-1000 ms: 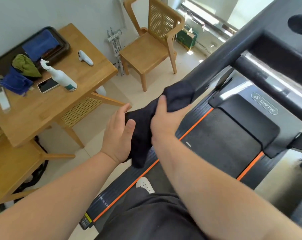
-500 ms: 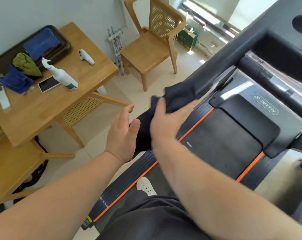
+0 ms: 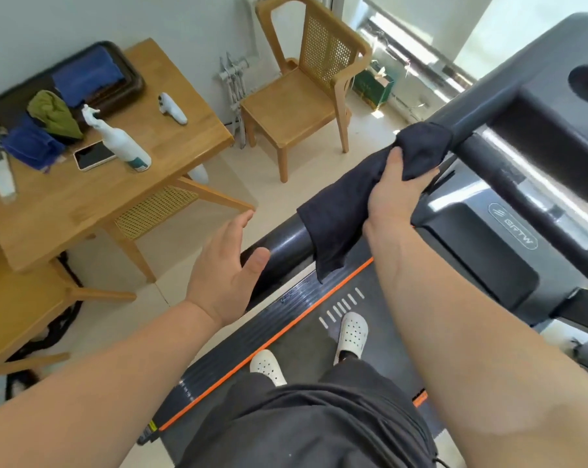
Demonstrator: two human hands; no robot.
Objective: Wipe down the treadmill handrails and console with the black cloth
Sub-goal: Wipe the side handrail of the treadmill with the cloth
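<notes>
hands: 2, left point(image 3: 225, 268), right point(image 3: 395, 190) | black cloth point(image 3: 346, 211): 1 | blue cloths: 2 point(image 3: 86, 76) point(image 3: 32, 145) | green cloth point(image 3: 54, 113): 1 | spray bottle point(image 3: 123, 143): 1 | phone point(image 3: 95, 156): 1 | tray point(image 3: 132, 92): 1 | bench point(image 3: 93, 194): 1 | fully showing chair point(image 3: 306, 96): 1 | white shoes: 2 point(image 3: 267, 366) point(image 3: 351, 334)
</notes>
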